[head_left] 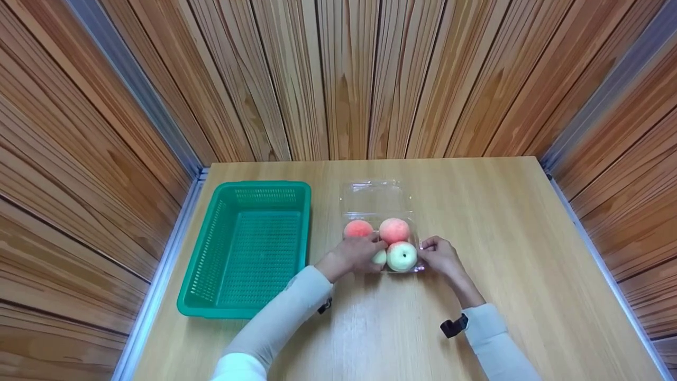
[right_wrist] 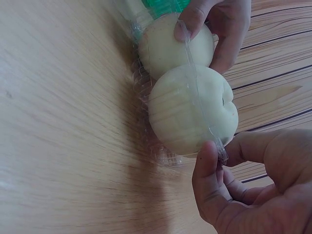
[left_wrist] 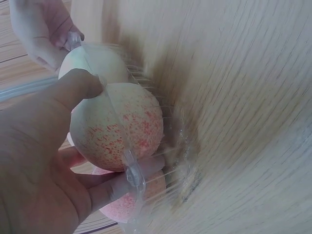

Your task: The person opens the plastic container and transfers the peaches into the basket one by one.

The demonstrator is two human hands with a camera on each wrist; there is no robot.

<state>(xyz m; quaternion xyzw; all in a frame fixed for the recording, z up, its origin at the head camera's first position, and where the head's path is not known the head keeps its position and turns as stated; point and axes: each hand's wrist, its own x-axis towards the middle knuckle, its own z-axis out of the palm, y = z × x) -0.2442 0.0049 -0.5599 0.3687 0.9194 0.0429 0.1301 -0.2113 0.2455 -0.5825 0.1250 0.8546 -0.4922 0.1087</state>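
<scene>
A clear plastic clamshell box [head_left: 376, 200] lies with its lid folded back, holding several pale and pink peaches. My left hand [head_left: 360, 253] grips the front-left peach [left_wrist: 117, 127], thumb on its near side by the box rim and fingers round the other side. In the head view this hand covers most of that peach. At the box's front-right corner, my right hand [head_left: 440, 255] pinches the plastic rim [right_wrist: 220, 152] between thumb and fingers. Beside it sits the pale front-right peach [head_left: 402, 257]. Two pinker ones, a right peach [head_left: 394, 229] and a left peach [head_left: 358, 228], are behind.
A green plastic basket [head_left: 305, 227] with perforated walls stands on the left of the wooden table [head_left: 492, 222]; nothing shows inside it. Wood-plank walls [head_left: 349, 79] rise behind and at both sides, with metal rails [head_left: 164, 264] along the table's edges.
</scene>
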